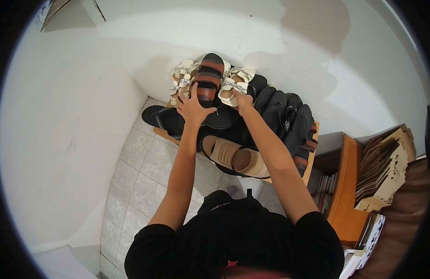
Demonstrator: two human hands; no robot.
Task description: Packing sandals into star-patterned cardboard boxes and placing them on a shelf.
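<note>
Sandal handling, seemingly: left hand (193, 110) spread wide at brown-strapped sandals (208, 79), right hand (244, 102) pinching white sandal (234, 86). Next likely needs steady right grip

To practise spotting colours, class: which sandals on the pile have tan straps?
The tan sandals lying between the person's forearms; the other straps showing are mostly white, black or reddish-brown.

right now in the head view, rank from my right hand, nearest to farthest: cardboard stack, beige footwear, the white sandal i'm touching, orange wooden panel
1. White sandal, at the right hand's fingers.
2. Beige footwear, below the hand in view.
3. Orange wooden panel, to the right.
4. Cardboard stack, farther right.
</note>
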